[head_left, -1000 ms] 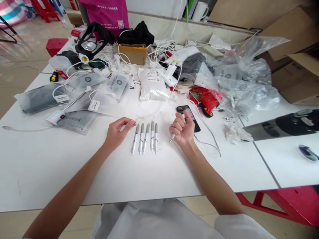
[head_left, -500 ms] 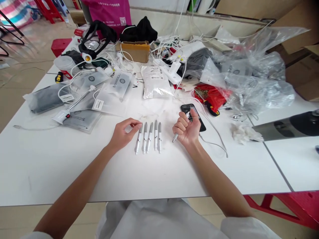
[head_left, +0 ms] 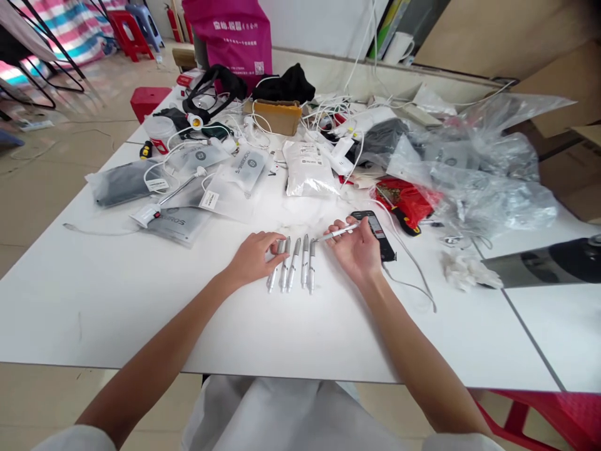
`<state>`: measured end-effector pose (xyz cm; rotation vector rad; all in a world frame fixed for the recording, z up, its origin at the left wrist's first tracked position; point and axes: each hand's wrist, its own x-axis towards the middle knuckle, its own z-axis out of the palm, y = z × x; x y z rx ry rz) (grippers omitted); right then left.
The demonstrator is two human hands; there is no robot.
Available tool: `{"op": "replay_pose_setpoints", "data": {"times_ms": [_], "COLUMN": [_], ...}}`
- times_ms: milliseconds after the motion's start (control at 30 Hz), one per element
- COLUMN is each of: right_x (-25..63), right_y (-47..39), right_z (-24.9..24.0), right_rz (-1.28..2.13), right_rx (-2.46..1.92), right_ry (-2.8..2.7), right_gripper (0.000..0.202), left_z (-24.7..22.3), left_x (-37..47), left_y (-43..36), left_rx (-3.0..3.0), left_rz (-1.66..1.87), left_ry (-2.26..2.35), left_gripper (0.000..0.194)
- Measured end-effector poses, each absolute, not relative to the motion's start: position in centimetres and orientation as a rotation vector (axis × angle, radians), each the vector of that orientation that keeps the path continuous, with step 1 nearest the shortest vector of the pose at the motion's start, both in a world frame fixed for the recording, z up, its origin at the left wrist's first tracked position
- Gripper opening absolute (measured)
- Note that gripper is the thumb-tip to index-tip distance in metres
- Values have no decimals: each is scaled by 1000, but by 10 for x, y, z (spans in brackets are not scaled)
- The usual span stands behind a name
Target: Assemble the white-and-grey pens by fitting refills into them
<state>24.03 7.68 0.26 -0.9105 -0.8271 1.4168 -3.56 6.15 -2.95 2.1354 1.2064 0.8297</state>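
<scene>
Several white pens with grey ends [head_left: 292,266] lie side by side on the white table [head_left: 225,338], pointing away from me. My left hand [head_left: 258,255] rests at the left end of the row, its thumb and index finger around the upper part of the leftmost pen. To the right of the row, my right hand [head_left: 359,250] is palm up and holds another white pen [head_left: 339,232] between thumb and fingers. That pen lies nearly level, its grey tip above the rightmost pen's top. Behind the right hand is a black phone [head_left: 385,241].
Packets in frosted bags [head_left: 178,225] lie at the left. A white parcel [head_left: 310,172] and tangled cables are behind the pens. On the right are a red bag [head_left: 416,200], crumpled tissue [head_left: 469,272], clear plastic and a dark bottle [head_left: 544,263].
The pen in my right hand has turned from pointing down towards me to nearly level, pointing left, and the fingers have loosened from a fist. The view has shifted, so the table things appear further right.
</scene>
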Motion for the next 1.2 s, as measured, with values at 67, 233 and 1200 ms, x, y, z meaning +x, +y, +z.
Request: {"op": "replay_pose_setpoints", "data": {"times_ms": [67,233,1200], "right_x": [241,243,192], "right_y": [77,61,24], "right_z": [3,12,13], "right_rz": [1319,928,867], "right_rx": [-956,-961,-1200], "right_ry": [-939,-1270,-1931], "right_gripper": [52,35,36], "left_z": [-29,-26,3], "left_x": [-34,-33,-29], "left_y": [61,58,58], "left_rx": [2167,2194,959], "left_rz": [836,839,1120], "left_ry": [1216,1283,645], "left_gripper": [28,27,32]}}
